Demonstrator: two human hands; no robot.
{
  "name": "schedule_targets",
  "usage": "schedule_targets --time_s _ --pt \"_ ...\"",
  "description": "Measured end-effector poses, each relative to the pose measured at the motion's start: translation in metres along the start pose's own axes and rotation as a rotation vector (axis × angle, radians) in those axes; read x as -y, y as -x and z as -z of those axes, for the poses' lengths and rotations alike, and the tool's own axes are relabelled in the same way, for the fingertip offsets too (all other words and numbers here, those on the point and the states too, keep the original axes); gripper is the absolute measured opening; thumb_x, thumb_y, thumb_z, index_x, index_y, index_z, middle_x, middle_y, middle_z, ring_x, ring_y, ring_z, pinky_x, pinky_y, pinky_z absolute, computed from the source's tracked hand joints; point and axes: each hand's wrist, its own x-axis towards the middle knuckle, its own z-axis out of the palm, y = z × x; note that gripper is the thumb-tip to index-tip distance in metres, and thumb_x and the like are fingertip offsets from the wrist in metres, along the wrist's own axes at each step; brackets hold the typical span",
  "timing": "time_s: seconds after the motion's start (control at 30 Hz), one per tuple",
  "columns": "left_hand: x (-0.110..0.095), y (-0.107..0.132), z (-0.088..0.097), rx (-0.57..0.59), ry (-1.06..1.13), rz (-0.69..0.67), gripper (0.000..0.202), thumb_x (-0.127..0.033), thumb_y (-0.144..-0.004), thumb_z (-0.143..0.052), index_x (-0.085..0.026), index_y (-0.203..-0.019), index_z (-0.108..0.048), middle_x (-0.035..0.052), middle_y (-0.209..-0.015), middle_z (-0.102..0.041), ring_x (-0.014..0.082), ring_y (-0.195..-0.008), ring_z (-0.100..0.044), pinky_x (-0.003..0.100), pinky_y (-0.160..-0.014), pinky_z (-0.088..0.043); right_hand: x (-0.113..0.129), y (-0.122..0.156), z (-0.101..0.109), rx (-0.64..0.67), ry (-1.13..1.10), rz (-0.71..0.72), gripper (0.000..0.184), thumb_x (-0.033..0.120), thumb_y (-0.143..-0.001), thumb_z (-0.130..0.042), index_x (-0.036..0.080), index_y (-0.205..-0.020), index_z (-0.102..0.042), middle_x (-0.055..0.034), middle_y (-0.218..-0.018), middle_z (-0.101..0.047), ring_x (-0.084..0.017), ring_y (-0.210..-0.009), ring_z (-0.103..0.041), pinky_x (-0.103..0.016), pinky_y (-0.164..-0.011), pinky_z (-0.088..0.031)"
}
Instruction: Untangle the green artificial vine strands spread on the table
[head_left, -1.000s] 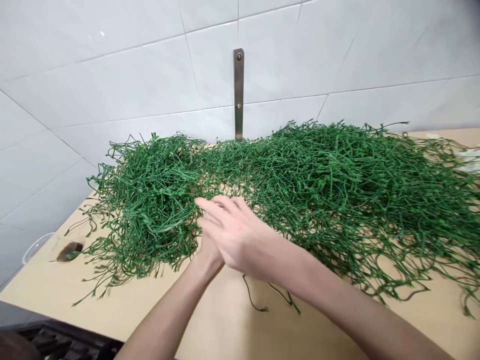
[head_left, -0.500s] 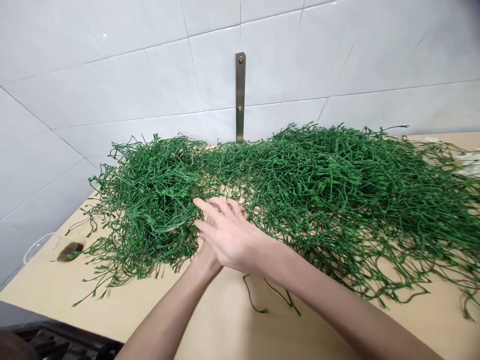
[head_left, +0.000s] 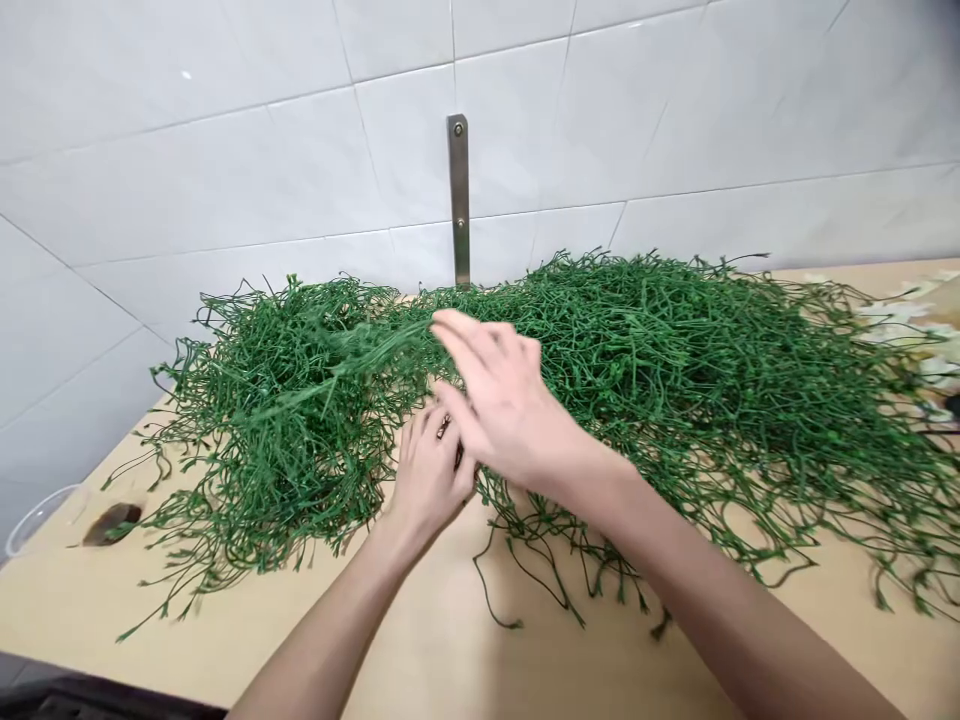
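Note:
Green artificial flower stems [head_left: 645,340], thin with small branching tips, are heaped loosely over the table. My right hand [head_left: 502,405] is raised over the gap between the left and right heaps. Blurred green strands run from its fingertips toward the left heap [head_left: 277,430], and the fingers look pinched on them. Lower down, my left hand [head_left: 431,470] is close to the tabletop with its fingers curled. Dark stem pieces show between those fingers; the rest of its hold is hidden. A few loose stems [head_left: 536,570] trail toward the front below my right wrist.
White artificial petals [head_left: 900,320] lie at the right end of the wooden table [head_left: 420,640]. A metal bracket [head_left: 459,200] is fixed to the tiled wall behind. A dark round patch [head_left: 112,524] and a clear curved rim [head_left: 41,515] appear at the left edge.
My right hand has lifted off my left hand and moved up and right, with green strands trailing from it. The left hand is now more visible, fingers curled. The view has shifted slightly right.

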Motion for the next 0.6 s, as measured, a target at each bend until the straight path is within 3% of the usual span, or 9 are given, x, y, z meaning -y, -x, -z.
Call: schedule_targets --time_s 0.2,0.3,0.43,0.53,0.6 --pt "-0.005 -0.004 0.008 -0.201 0.041 -0.057 0.023 -0.021 -0.089 -0.057 -0.018 -0.112 -0.059 0.0114 -0.112 -0.067 0.0246 -0.111 -0.06 0.046 -0.099 -0.047 -0.023 -0.001 0.024 -0.125 0.037 -0.077 0.053 0.022 -0.097 -0.035 0.015 -0.15 -0.027 -0.0152 -0.154 -0.03 -0.034 -0.13 -0.039 -0.054 -0.102 -0.038" --pt "-0.008 -0.005 0.011 -0.265 0.136 -0.012 0.042 -0.021 -0.089 -0.059 -0.02 -0.129 -0.051 0.0126 -0.126 -0.063 0.0252 -0.121 -0.057 0.046 -0.104 -0.046 -0.027 -0.001 0.033 -0.181 0.028 -0.081 0.058 0.02 -0.096 -0.035 0.018 -0.152 -0.02 -0.0138 -0.156 -0.025 -0.034 -0.14 -0.031 -0.057 -0.106 -0.038" --pt "-0.01 -0.005 0.01 -0.333 0.353 0.077 0.077 -0.023 -0.089 -0.06 -0.029 -0.152 -0.017 0.0143 -0.15 -0.043 0.0252 -0.135 -0.047 0.045 -0.108 -0.044 -0.029 0.0 0.039 -0.219 0.018 -0.075 0.064 0.017 -0.095 -0.036 0.023 -0.155 -0.014 -0.0104 -0.16 -0.016 -0.033 -0.143 -0.029 -0.056 -0.11 -0.04" --pt "-0.011 -0.006 0.009 -0.351 0.483 0.07 0.083 -0.025 -0.09 -0.06 -0.033 -0.153 -0.009 0.0151 -0.152 -0.041 0.0254 -0.136 -0.046 0.044 -0.107 -0.045 -0.026 0.0 0.037 -0.208 -0.022 -0.049 0.064 0.013 -0.094 -0.035 0.022 -0.155 -0.018 -0.0094 -0.161 -0.015 -0.03 -0.144 -0.028 -0.052 -0.11 -0.043" --pt "-0.012 -0.005 0.008 -0.331 0.564 0.068 0.083 -0.029 -0.089 -0.062 -0.033 -0.153 -0.01 0.0158 -0.148 -0.045 0.0258 -0.133 -0.049 0.044 -0.107 -0.046 -0.021 0.0 0.033 -0.155 -0.097 0.029 0.059 0.008 -0.093 -0.034 0.02 -0.151 -0.029 -0.0085 -0.16 -0.023 -0.026 -0.145 -0.029 -0.049 -0.11 -0.044"
